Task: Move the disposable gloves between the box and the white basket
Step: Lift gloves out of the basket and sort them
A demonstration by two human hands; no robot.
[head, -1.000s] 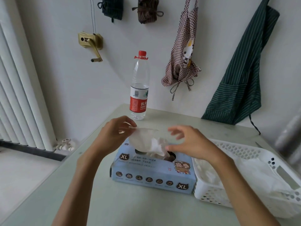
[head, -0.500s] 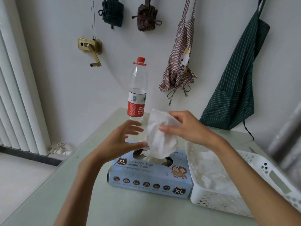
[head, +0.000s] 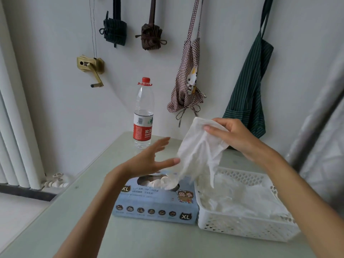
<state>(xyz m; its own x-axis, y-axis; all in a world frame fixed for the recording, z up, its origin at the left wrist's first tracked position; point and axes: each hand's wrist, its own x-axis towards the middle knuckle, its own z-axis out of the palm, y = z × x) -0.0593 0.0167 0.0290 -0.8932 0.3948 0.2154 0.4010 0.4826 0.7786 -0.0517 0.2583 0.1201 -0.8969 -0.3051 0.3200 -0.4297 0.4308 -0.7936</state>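
A blue glove box (head: 154, 205) marked XL lies on the table, with white gloves bunched in its oval top opening. Against its right side stands the white perforated basket (head: 243, 227), holding a heap of clear disposable gloves (head: 240, 196). My right hand (head: 232, 135) pinches one white disposable glove (head: 199, 153) by its cuff, hanging above the gap between box and basket, its fingers dangling over the basket's left edge. My left hand (head: 149, 161) hovers above the box with fingers spread, holding nothing, its thumb tip near the glove.
A plastic water bottle (head: 143, 116) with a red cap stands at the table's far edge. Aprons and bundled cloths hang on the wall behind. A radiator runs along the left. The pale green table (head: 61, 224) extends toward me.
My right hand has lifted the glove out of the box and carried it rightward over the basket's edge. My left hand released it and spread open above the box.
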